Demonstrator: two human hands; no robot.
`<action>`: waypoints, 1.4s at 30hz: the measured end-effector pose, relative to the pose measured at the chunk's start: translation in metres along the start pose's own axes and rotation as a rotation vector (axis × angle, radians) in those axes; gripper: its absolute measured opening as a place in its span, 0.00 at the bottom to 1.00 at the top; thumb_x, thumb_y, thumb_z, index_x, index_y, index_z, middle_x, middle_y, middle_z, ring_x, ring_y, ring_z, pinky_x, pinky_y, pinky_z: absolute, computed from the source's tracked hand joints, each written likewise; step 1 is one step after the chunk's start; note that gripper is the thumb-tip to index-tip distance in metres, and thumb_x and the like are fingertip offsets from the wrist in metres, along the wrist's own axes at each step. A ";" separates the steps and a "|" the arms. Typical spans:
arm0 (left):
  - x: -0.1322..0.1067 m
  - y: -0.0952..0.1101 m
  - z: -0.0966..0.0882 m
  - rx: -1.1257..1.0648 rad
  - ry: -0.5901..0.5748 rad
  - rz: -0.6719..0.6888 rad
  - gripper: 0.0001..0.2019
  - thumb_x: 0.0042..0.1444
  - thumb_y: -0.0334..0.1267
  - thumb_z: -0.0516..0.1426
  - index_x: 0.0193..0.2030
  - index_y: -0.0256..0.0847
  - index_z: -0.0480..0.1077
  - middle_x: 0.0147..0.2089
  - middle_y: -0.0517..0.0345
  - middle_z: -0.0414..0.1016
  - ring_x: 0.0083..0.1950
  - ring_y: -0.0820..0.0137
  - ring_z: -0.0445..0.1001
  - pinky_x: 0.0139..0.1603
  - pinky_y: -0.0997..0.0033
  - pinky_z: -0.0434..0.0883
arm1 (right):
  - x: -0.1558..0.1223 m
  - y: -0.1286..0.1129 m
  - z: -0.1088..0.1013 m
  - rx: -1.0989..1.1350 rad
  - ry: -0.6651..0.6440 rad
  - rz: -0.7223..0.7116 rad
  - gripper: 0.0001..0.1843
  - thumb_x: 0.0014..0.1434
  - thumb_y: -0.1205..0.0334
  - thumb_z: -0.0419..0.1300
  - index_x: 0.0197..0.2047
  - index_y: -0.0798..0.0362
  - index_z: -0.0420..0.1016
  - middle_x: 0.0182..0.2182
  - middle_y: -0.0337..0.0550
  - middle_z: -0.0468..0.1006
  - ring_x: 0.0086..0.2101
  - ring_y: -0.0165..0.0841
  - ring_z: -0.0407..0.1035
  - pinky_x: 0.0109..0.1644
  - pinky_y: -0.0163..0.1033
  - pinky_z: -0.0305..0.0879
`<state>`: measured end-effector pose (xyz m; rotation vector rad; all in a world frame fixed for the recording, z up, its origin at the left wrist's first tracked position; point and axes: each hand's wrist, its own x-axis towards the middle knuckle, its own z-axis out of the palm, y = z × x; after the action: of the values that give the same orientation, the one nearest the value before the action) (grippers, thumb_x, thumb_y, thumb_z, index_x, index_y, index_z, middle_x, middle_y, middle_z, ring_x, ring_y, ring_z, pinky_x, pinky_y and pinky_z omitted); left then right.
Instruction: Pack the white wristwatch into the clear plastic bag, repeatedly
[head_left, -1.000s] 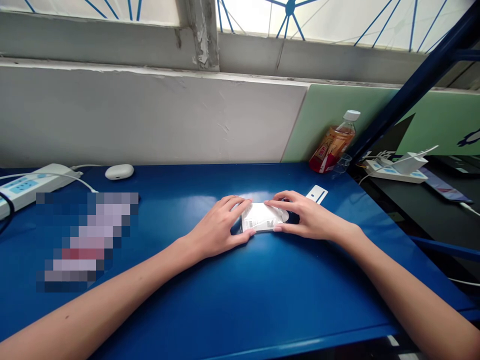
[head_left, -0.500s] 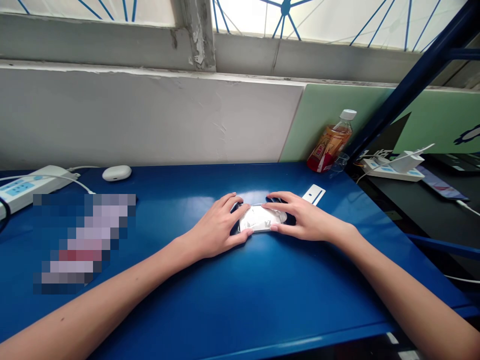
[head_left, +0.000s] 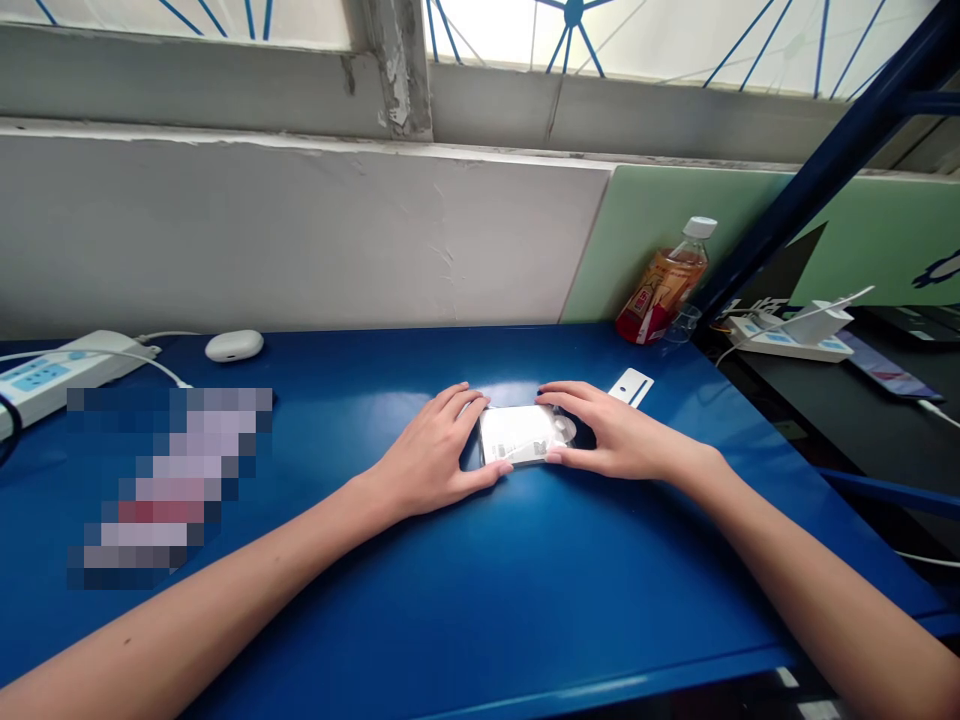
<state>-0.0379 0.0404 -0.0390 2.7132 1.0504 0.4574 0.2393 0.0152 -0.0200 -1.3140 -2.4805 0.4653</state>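
A flat white box in clear plastic wrap lies on the blue desk in the middle of the head view. It has small dark printing along its near side and a round clear patch at its right end. My left hand grips the left end, thumb at the near edge and fingers curved over the far edge. At the opposite end my right hand holds the box the same way, between thumb and fingers. A white card with a dark slot lies just beyond my right hand.
A bottle of reddish drink stands at the back right beside a blue slanted post. To the left are a white earbud case, a power strip with cables, and a blurred-out object.
My index fingers have drawn back from the top of the box toward its ends, so more of its white face shows. Both hands stay at its ends.
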 end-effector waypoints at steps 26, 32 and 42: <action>0.001 0.000 -0.004 -0.095 0.053 -0.063 0.36 0.50 0.55 0.62 0.62 0.36 0.65 0.65 0.39 0.66 0.66 0.45 0.63 0.65 0.46 0.65 | -0.009 0.015 -0.016 0.033 -0.099 0.120 0.47 0.46 0.38 0.69 0.66 0.44 0.66 0.66 0.52 0.63 0.61 0.55 0.63 0.61 0.58 0.65; 0.000 -0.003 -0.003 -0.086 0.046 -0.042 0.36 0.51 0.55 0.62 0.62 0.36 0.65 0.64 0.39 0.65 0.66 0.45 0.63 0.65 0.45 0.65 | -0.009 0.015 -0.017 0.018 -0.104 0.131 0.47 0.47 0.37 0.69 0.66 0.45 0.65 0.66 0.53 0.64 0.62 0.55 0.62 0.62 0.58 0.65; -0.003 0.002 -0.003 -0.034 0.017 0.019 0.36 0.58 0.52 0.57 0.68 0.33 0.56 0.67 0.37 0.62 0.69 0.47 0.58 0.67 0.45 0.60 | -0.007 0.011 -0.013 -0.015 -0.083 0.084 0.45 0.50 0.36 0.66 0.66 0.48 0.65 0.66 0.54 0.63 0.62 0.53 0.61 0.64 0.57 0.62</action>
<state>-0.0397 0.0370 -0.0359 2.6971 1.0121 0.4976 0.2564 0.0172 -0.0139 -1.4376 -2.5070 0.5327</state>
